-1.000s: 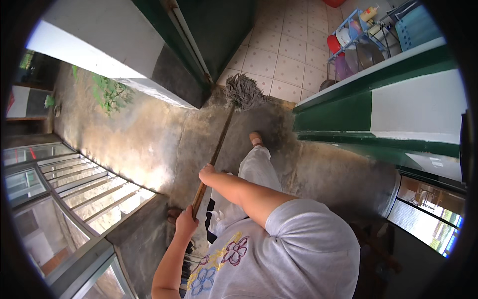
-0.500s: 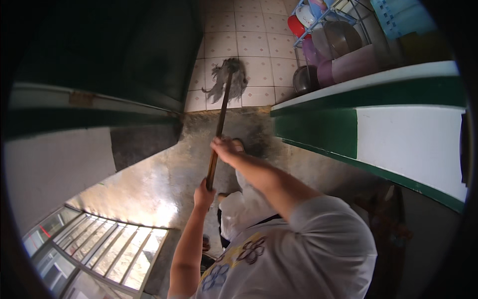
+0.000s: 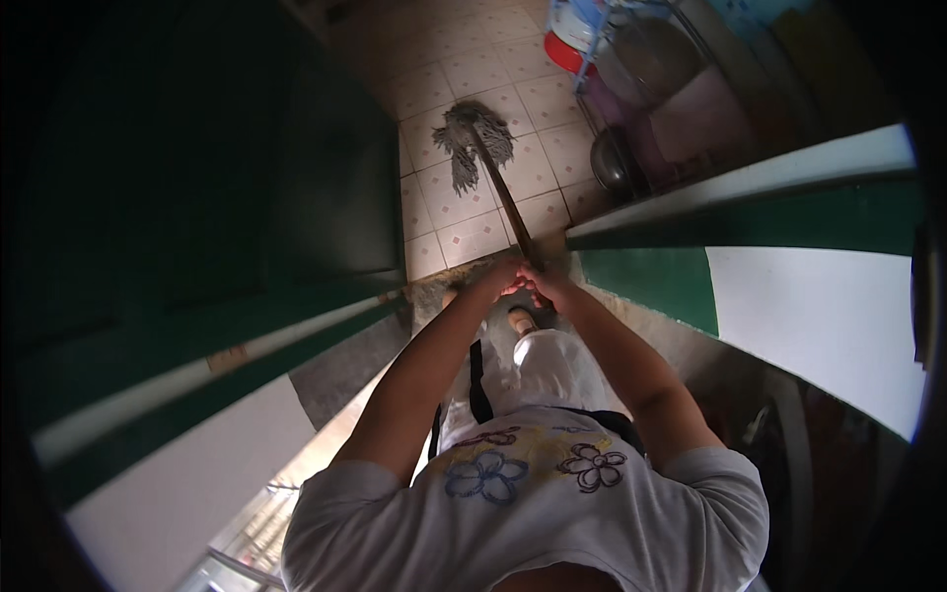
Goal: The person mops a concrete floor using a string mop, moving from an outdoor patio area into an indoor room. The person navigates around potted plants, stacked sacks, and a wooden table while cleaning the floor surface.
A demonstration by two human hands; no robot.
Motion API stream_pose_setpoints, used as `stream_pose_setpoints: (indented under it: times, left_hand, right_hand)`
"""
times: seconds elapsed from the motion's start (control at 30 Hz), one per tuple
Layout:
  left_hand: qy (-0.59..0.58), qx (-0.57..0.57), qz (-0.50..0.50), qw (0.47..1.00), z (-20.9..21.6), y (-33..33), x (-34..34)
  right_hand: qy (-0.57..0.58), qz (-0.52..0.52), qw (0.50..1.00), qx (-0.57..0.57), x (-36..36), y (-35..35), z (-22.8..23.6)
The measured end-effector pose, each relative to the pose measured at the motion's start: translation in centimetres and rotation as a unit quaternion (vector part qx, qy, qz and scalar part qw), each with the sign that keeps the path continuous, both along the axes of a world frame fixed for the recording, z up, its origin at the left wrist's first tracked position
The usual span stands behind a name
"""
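A string mop [image 3: 501,185] slants away from me, its grey, shaggy head spread on the pale floor tiles [image 3: 476,240] beyond the doorway. Both hands are together around the upper part of its dark wooden handle, in front of my legs. My left hand [image 3: 507,277] is closed at the left side of the handle, its fingers partly hidden against the other hand. Beside it, my right hand [image 3: 547,283] wraps the handle from the right. The end of the handle is mostly covered by my hands.
A dark green door [image 3: 227,187] stands at the left. To the right is a green and white wall [image 3: 809,316]. Past it, a blue rack [image 3: 593,44] holds basins, including a red one [image 3: 563,51], with a dark metal pan [image 3: 611,161] low beside it.
I have moved forward toward the tiles. My hands, spaced apart along the handle before, are now together near its upper end. The handle's slant has swung, its near end now to the right.
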State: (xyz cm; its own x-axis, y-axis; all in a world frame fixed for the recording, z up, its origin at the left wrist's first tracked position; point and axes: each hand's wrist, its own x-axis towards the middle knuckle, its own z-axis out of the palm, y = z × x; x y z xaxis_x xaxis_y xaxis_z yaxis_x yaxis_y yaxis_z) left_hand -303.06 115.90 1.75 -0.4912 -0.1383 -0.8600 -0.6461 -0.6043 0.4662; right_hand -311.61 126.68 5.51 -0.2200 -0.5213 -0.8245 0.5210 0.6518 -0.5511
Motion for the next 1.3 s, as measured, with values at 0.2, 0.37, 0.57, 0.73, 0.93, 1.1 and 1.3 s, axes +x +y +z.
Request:
stream_pose_setpoints:
  times: [0.2,0.37,0.57,0.73,0.93,1.1,1.3]
  left_hand:
    - [0.09,-0.568,-0.391,0.719,-0.9,-4.8,-2.8]
    - [0.298,-0.572,-0.486,0.589,-2.9,-11.1,-5.7]
    - [0.366,-0.526,-0.57,0.514,-2.1,-17.9,-7.0]
    - [0.302,-0.569,-0.572,0.508,-6.0,-23.2,-8.0]
    - [0.274,-0.545,-0.59,0.529,-3.2,-22.9,-8.7]
    - [0.328,-0.564,-0.575,0.494,-3.2,-12.3,-4.3]
    - [0.339,-0.468,-0.68,0.451,-1.9,4.8,4.5]
  right_hand:
    - [0.429,0.189,0.875,0.122,-0.1,-0.2,2.3]
    - [0.421,0.183,0.867,0.195,2.7,-6.1,8.9]
    - [0.386,0.15,0.88,0.234,4.6,-12.6,11.0]
    - [0.349,0.098,0.911,0.196,3.9,-18.0,6.4]
    - [0.221,-0.15,0.963,0.025,4.1,-14.1,3.2]
    - [0.023,-0.318,0.945,-0.073,8.9,-2.5,6.2]
    - [-0.007,-0.366,0.93,-0.027,19.8,14.3,8.7]
